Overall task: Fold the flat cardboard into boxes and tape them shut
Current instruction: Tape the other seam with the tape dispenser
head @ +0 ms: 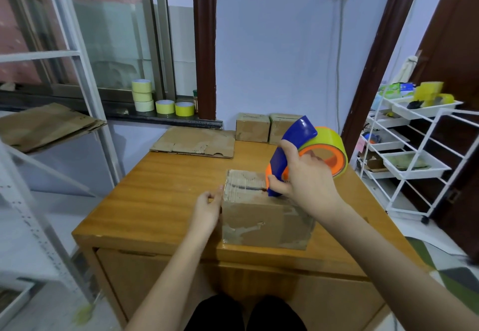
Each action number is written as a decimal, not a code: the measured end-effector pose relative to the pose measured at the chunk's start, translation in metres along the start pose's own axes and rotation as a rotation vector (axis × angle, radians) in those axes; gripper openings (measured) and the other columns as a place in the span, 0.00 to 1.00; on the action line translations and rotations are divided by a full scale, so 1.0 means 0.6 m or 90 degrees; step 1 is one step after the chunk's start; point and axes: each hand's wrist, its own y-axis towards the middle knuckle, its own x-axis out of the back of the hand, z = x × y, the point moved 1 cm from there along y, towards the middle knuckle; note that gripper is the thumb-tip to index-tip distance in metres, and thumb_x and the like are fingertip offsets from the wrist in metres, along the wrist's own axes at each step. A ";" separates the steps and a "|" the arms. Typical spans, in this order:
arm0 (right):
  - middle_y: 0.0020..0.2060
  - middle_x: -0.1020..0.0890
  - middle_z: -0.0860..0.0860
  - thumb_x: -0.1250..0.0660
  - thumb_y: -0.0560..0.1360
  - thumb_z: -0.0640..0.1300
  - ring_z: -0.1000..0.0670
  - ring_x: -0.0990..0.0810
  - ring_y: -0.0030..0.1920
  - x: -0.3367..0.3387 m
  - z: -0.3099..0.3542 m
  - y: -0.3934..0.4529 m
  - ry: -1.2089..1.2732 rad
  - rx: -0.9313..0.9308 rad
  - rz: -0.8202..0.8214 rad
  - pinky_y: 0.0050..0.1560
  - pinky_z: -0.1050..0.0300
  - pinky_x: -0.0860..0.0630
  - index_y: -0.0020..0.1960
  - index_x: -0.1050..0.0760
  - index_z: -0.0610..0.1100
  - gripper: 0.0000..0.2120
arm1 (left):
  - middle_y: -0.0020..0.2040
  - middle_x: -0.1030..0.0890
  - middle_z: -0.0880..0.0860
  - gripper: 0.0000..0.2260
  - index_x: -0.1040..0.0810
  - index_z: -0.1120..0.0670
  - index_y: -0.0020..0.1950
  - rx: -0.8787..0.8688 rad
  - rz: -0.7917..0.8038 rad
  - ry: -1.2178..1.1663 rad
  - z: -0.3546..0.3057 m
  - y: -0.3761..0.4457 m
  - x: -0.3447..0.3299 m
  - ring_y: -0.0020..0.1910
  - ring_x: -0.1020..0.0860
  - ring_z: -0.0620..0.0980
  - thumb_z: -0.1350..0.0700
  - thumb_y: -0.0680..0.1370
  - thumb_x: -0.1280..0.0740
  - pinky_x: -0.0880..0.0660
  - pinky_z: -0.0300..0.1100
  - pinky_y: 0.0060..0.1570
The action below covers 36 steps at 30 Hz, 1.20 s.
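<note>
A folded cardboard box [261, 223] stands on the wooden table [166, 190], its top flaps closed with a dark seam running across them. My right hand [304, 177] grips a blue and orange tape dispenser [298, 146] loaded with a yellow-green roll, its front end pressed on the right part of the box top. My left hand [208, 208] rests against the box's left side, fingers loosely curled at the top edge. A flat sheet of cardboard [197, 144] lies at the table's far edge.
Two taped boxes [267, 128] stand at the back of the table by the wall. Several yellow tape rolls [160, 99] sit on the window sill. More flat cardboard [49, 123] lies on a shelf at left. A white wire rack [414, 154] stands at right.
</note>
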 end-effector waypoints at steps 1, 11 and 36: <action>0.33 0.24 0.42 0.28 0.69 0.54 0.42 0.26 0.32 0.001 0.000 -0.001 -0.002 -0.009 0.007 0.28 0.56 0.34 0.67 0.32 0.41 0.32 | 0.44 0.18 0.56 0.15 0.27 0.55 0.48 -0.007 -0.005 0.035 0.001 0.002 -0.001 0.44 0.20 0.56 0.44 0.81 0.42 0.22 0.54 0.50; 0.46 0.23 0.43 0.39 0.76 0.57 0.44 0.24 0.44 0.012 0.006 -0.003 -0.001 -0.038 0.071 0.43 0.49 0.23 0.73 0.44 0.45 0.31 | 0.61 0.23 0.61 0.24 0.34 0.60 0.69 0.066 0.084 0.124 -0.006 -0.012 0.000 0.59 0.24 0.61 0.44 0.82 0.47 0.26 0.56 0.57; 0.46 0.23 0.42 0.37 0.75 0.57 0.43 0.24 0.45 0.004 0.000 -0.014 0.071 -0.056 0.034 0.44 0.48 0.24 0.71 0.41 0.44 0.31 | 0.78 0.46 0.51 0.33 0.49 0.53 0.78 -0.466 0.114 0.765 -0.115 -0.089 -0.047 0.77 0.48 0.47 0.35 0.79 0.57 0.53 0.42 0.73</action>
